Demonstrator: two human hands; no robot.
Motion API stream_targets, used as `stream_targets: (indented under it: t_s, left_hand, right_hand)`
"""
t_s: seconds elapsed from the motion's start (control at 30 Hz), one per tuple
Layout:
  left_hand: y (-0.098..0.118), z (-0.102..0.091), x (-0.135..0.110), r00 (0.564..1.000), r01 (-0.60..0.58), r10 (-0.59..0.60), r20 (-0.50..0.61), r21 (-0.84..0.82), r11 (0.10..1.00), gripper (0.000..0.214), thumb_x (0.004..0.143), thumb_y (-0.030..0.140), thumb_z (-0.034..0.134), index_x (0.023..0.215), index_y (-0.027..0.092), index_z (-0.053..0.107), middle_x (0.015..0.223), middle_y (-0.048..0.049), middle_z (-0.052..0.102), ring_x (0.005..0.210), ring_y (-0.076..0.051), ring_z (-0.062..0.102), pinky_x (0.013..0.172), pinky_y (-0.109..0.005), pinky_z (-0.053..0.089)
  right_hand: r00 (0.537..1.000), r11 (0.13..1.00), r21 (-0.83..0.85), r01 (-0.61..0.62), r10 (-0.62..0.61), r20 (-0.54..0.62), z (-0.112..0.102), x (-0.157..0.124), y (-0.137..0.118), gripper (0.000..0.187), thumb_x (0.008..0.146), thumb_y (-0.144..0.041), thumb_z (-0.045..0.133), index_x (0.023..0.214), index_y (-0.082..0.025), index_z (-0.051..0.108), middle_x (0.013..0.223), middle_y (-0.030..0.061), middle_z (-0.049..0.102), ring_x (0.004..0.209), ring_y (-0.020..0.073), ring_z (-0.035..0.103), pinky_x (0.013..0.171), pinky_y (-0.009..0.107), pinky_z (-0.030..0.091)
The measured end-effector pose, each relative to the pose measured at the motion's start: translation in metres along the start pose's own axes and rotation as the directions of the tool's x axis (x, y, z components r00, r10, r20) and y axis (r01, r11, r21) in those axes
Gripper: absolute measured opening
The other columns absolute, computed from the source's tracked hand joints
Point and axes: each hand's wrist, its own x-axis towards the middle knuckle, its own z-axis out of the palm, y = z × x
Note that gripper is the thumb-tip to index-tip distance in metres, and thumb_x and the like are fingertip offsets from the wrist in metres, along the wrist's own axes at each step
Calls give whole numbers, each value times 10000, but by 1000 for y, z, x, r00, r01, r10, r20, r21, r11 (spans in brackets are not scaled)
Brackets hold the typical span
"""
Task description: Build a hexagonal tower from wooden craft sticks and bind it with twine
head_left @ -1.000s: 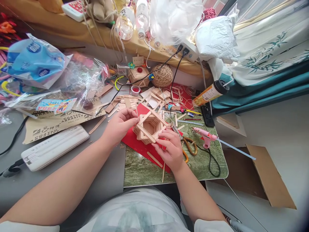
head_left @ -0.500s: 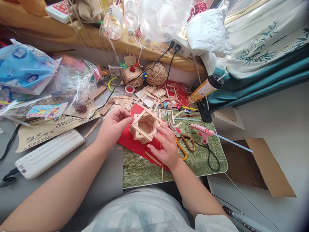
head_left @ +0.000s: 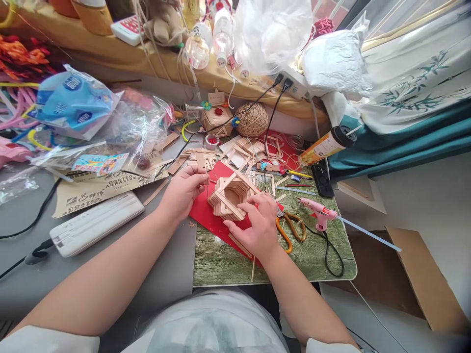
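A person's left hand (head_left: 184,191) pinched its fingertips together, their contents unclear, just beside a stick box (head_left: 228,204) over red paper (head_left: 205,214) on the table (head_left: 169,264). The right hand (head_left: 255,226) gripped the box's near-right rim, left of a pink glue gun (head_left: 319,211).

The grey table (head_left: 162,264) holds a white case (head_left: 97,223) left; the green board (head_left: 228,269) right holds scissors (head_left: 291,228) and glue gun (head_left: 321,212).

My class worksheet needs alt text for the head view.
A right hand touches a hollow, angular, pale wooden-stick structure over a flat red sheet; the left hand is close beside it. To the right a pink glue gun lies.
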Motion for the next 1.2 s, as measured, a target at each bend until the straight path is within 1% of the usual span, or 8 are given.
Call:
stream_targets:
  t_s: [0.07,0.17,0.27,0.37,0.57,0.73,1.03,1.2]
  left_hand:
    - [-1,0,0,1000,-16,16,11,-7,1000,222,746,242,823,883,210,651,833,14,655,746,-107,621,672,-228,479]
    - [-2,-1,0,999,-35,35,11,7,999,205,755,244,825,874,210,661,837,10,653,744,-109,607,679,-234,483]
    - [-3,-1,0,999,-44,44,-2,31,999,207,753,259,820,875,216,658,863,7,670,736,-116,608,682,-250,486]
    - [-1,-1,-1,999,-40,41,-6,36,999,210,751,266,814,879,212,657,859,12,668,731,-115,611,677,-250,473]
    - [4,1,-3,999,-28,28,-25,12,1000,204,753,253,805,875,195,652,837,19,647,713,-97,571,671,-231,436]
    - [3,1,-5,996,-77,78,-33,14,997,164,777,232,773,880,196,650,862,9,654,751,-110,581,689,-240,438]
    - [5,0,-5,979,-183,180,-91,-23,983,141,782,181,743,870,196,634,821,13,620,728,-115,536,711,-260,441]
    - [7,1,-5,974,-202,196,-110,-46,978,161,773,170,753,868,195,625,819,16,619,732,-114,545,720,-260,452]
  right_hand:
    - [999,998,-50,29,-27,37,-4,9,-5,271,849,-419,850,994,-284,665,1136,91,686,1212,353,601,1243,669,342]
    - [974,989,-81,121,-102,202,-11,25,-10,164,883,-290,793,952,-279,644,1103,64,730,1217,327,617,1281,664,255]
    - [909,983,-62,175,-137,394,-17,42,-12,169,870,-244,790,959,-260,647,1021,48,755,1094,293,654,1255,636,290]
    - [865,981,-54,187,-138,482,-16,50,-12,195,850,-267,825,920,-245,644,946,49,754,1023,287,654,1212,621,329]
    - [875,986,-83,148,-92,476,-4,41,-10,177,893,-267,802,874,-238,628,901,20,732,1014,265,645,1225,597,283]
    - [894,987,-92,129,-76,441,-1,33,-9,176,908,-262,789,848,-238,625,842,-1,715,994,252,642,1239,564,251]
    - [890,988,-59,143,-102,445,-6,39,-1,174,904,-277,795,821,-232,648,778,-1,717,913,244,633,1134,512,314]
    - [864,989,-27,148,-115,491,-6,40,0,171,885,-238,818,833,-228,655,780,-20,718,907,232,632,1106,488,317]
